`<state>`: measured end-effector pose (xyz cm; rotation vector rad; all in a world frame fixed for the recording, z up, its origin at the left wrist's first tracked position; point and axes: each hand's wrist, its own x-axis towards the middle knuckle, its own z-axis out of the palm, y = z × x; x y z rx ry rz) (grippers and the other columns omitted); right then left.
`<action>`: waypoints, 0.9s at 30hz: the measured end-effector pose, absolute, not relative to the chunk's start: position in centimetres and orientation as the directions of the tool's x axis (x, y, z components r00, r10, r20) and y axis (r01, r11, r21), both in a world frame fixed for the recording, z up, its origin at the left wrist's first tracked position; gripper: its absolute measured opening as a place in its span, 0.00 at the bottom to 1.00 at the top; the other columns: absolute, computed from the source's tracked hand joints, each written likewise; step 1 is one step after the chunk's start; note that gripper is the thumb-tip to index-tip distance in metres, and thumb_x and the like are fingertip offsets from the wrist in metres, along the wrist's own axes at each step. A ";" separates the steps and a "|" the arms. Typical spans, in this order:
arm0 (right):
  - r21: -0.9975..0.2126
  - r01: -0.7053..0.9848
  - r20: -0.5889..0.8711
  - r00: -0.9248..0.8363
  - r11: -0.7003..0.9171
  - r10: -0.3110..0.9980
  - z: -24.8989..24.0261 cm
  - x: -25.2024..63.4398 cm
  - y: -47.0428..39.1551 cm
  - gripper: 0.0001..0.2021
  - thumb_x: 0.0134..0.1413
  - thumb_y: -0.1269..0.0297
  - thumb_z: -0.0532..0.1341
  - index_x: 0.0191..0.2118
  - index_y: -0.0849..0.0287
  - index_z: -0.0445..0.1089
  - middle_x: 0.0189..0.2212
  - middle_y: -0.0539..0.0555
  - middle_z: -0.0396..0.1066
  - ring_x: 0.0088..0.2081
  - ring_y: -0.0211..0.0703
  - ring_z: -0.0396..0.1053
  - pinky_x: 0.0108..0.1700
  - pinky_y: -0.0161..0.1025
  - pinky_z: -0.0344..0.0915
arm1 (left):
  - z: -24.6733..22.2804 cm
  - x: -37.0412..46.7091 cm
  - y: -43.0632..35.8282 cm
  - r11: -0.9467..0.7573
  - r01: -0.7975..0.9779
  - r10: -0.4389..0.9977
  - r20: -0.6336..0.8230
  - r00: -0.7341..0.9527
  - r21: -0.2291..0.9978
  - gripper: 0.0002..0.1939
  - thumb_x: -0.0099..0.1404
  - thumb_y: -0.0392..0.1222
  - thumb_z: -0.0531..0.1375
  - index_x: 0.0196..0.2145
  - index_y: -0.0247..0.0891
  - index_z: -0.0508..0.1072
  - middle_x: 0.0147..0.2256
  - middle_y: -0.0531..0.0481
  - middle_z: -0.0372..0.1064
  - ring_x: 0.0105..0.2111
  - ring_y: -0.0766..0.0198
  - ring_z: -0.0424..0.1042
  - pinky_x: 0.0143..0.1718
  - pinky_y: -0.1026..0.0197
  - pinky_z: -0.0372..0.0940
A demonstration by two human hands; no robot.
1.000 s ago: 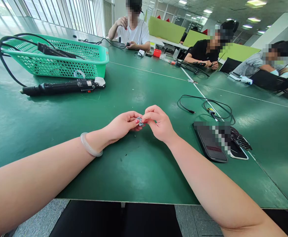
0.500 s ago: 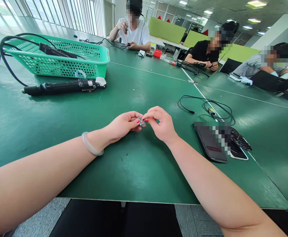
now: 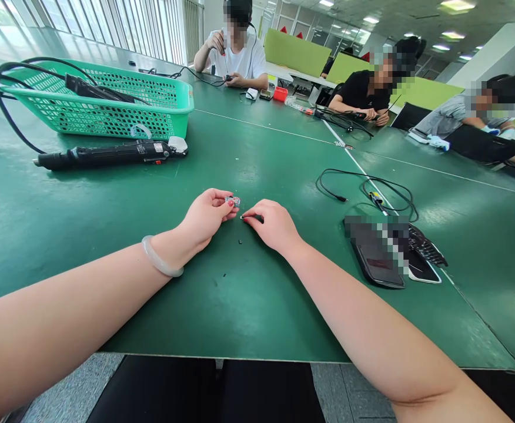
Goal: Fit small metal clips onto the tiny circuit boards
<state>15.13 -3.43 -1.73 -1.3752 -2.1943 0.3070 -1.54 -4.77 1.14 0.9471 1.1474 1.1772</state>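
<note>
My left hand (image 3: 207, 212) rests on the green bench (image 3: 248, 147), its fingers (image 3: 222, 198) pinched together on a small circuit part (image 3: 233, 201) held just above the bench surface. The part is too small for me to read any marking on it. My right hand (image 3: 271, 223) lies just beside it, to the right of my left fingers and apart from them, its fingertips (image 3: 246, 216) pressed down together on something tiny and dark on the bench; I cannot tell what it is. A pale bangle (image 3: 160, 261) sits on my left wrist.

A few dark specks (image 3: 240, 241) lie on the bench just behind my fingers, toward me. Well beyond my left fingers lies a black electric screwdriver (image 3: 107, 155) with a small label I cannot read, and behind it a green basket (image 3: 107, 111) with black cables in it. To the right of my right fingers sit two phones (image 3: 378, 258), screens blurred, and a looped black cable (image 3: 367, 188). Other people sit at the far side of the bench.
</note>
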 end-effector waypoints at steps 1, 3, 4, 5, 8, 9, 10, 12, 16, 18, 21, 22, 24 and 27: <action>-0.431 0.773 0.314 -0.356 0.466 0.880 -1.7 14.9 -3.4 0.07 0.57 0.67 0.60 0.33 0.55 0.77 0.34 0.54 0.74 0.39 0.44 0.67 0.42 0.44 0.64 | 1.1 -1.5 -4.8 0.163 -0.184 0.986 -0.163 0.014 0.969 0.06 0.62 0.30 0.60 0.38 0.32 0.68 0.35 0.48 0.72 0.33 0.70 0.71 0.48 0.57 0.66; -0.404 0.781 0.318 -0.369 0.476 0.874 -1.6 14.7 -3.4 0.08 0.58 0.69 0.60 0.32 0.56 0.76 0.33 0.54 0.74 0.39 0.45 0.67 0.43 0.44 0.63 | 1.2 -1.5 -4.8 0.167 -0.169 0.986 -0.166 0.020 0.971 0.06 0.62 0.30 0.60 0.38 0.32 0.67 0.35 0.48 0.71 0.33 0.70 0.71 0.49 0.57 0.66; -0.400 0.782 0.317 -0.370 0.477 0.873 -1.6 14.7 -3.3 0.08 0.58 0.69 0.60 0.31 0.56 0.76 0.33 0.54 0.74 0.39 0.45 0.67 0.43 0.44 0.63 | 1.2 -1.5 -4.9 0.168 -0.159 0.986 -0.167 0.022 0.973 0.07 0.62 0.29 0.60 0.38 0.32 0.67 0.36 0.47 0.71 0.34 0.70 0.72 0.49 0.57 0.66; -0.403 0.782 0.315 -0.369 0.475 0.874 -1.6 14.7 -3.3 0.08 0.58 0.69 0.60 0.31 0.56 0.75 0.33 0.54 0.74 0.39 0.45 0.67 0.42 0.44 0.63 | 1.2 -1.6 -4.9 0.168 -0.150 0.986 -0.166 0.025 0.974 0.07 0.62 0.29 0.60 0.38 0.32 0.67 0.36 0.47 0.71 0.34 0.69 0.72 0.49 0.57 0.66; -0.411 0.783 0.305 -0.365 0.468 0.879 -1.6 14.9 -3.4 0.07 0.57 0.71 0.59 0.30 0.57 0.73 0.32 0.53 0.73 0.39 0.44 0.66 0.42 0.43 0.63 | 1.2 -1.6 -4.9 0.163 -0.136 0.986 -0.160 0.038 0.977 0.08 0.61 0.30 0.61 0.39 0.32 0.66 0.38 0.45 0.72 0.36 0.68 0.73 0.50 0.57 0.67; -0.408 0.783 0.303 -0.369 0.469 0.879 -1.7 14.9 -3.4 0.07 0.57 0.72 0.59 0.30 0.58 0.72 0.32 0.54 0.73 0.39 0.44 0.66 0.42 0.43 0.62 | 1.2 -1.6 -4.9 0.163 -0.135 0.986 -0.158 0.044 0.977 0.09 0.61 0.29 0.61 0.39 0.32 0.66 0.38 0.45 0.72 0.36 0.68 0.73 0.50 0.57 0.67; -0.405 0.782 0.302 -0.375 0.474 0.876 -1.7 15.0 -3.4 0.07 0.57 0.72 0.58 0.30 0.58 0.71 0.33 0.54 0.73 0.39 0.44 0.66 0.42 0.43 0.62 | 1.2 -1.6 -4.9 0.162 -0.135 0.986 -0.157 0.048 0.977 0.09 0.61 0.29 0.61 0.39 0.32 0.66 0.39 0.45 0.72 0.36 0.68 0.74 0.50 0.57 0.67; -0.419 0.771 0.315 -0.371 0.479 0.873 -1.7 15.0 -3.5 0.08 0.57 0.73 0.57 0.29 0.57 0.70 0.32 0.53 0.73 0.38 0.44 0.66 0.42 0.42 0.62 | 1.1 -1.6 -4.9 0.165 -0.135 0.986 -0.159 0.059 0.977 0.09 0.60 0.28 0.61 0.38 0.33 0.66 0.38 0.46 0.72 0.36 0.68 0.74 0.50 0.56 0.67; -0.556 0.696 0.399 -0.256 0.455 0.880 -1.2 15.1 -3.9 0.08 0.58 0.72 0.56 0.31 0.56 0.70 0.30 0.50 0.73 0.33 0.40 0.67 0.37 0.39 0.62 | 1.1 -1.7 -4.9 0.172 -0.130 0.983 -0.161 0.087 0.977 0.10 0.58 0.29 0.63 0.38 0.33 0.67 0.37 0.47 0.74 0.37 0.67 0.74 0.50 0.56 0.66; -0.601 0.643 0.456 -0.211 0.474 0.864 -1.0 15.2 -4.1 0.08 0.58 0.71 0.55 0.32 0.55 0.71 0.30 0.50 0.74 0.33 0.39 0.68 0.37 0.38 0.62 | 1.1 -1.7 -4.9 0.170 -0.125 0.982 -0.157 0.106 0.978 0.11 0.57 0.30 0.64 0.37 0.33 0.67 0.38 0.47 0.74 0.36 0.67 0.74 0.49 0.56 0.67; -0.629 0.590 0.510 -0.176 0.505 0.842 -0.7 15.2 -4.5 0.09 0.58 0.70 0.56 0.32 0.55 0.72 0.31 0.50 0.74 0.34 0.40 0.69 0.38 0.38 0.64 | 1.0 -1.6 -5.0 0.162 -0.119 0.980 -0.145 0.135 0.980 0.13 0.55 0.29 0.66 0.36 0.33 0.68 0.38 0.46 0.75 0.35 0.67 0.74 0.48 0.55 0.67; -0.641 0.580 0.513 -0.164 0.503 0.842 -0.7 15.2 -4.6 0.09 0.58 0.70 0.55 0.32 0.55 0.73 0.30 0.50 0.74 0.34 0.40 0.69 0.38 0.39 0.65 | 1.0 -1.6 -4.9 0.159 -0.118 0.980 -0.141 0.143 0.980 0.13 0.54 0.28 0.66 0.36 0.33 0.68 0.37 0.46 0.75 0.35 0.67 0.74 0.48 0.54 0.67; -0.662 0.566 0.508 -0.144 0.492 0.849 -0.5 15.1 -4.7 0.10 0.58 0.71 0.55 0.32 0.55 0.74 0.30 0.51 0.74 0.34 0.40 0.70 0.38 0.39 0.66 | 1.0 -1.6 -4.9 0.156 -0.118 0.978 -0.137 0.158 0.981 0.14 0.53 0.27 0.66 0.36 0.33 0.68 0.35 0.46 0.75 0.35 0.66 0.74 0.47 0.54 0.67; -0.672 0.559 0.500 -0.140 0.485 0.854 -0.4 14.9 -4.9 0.10 0.58 0.71 0.55 0.32 0.56 0.74 0.31 0.51 0.75 0.34 0.39 0.70 0.38 0.39 0.66 | 1.0 -1.6 -4.9 0.159 -0.129 0.973 -0.133 0.190 0.979 0.14 0.54 0.27 0.65 0.38 0.32 0.69 0.34 0.47 0.75 0.34 0.66 0.75 0.47 0.54 0.67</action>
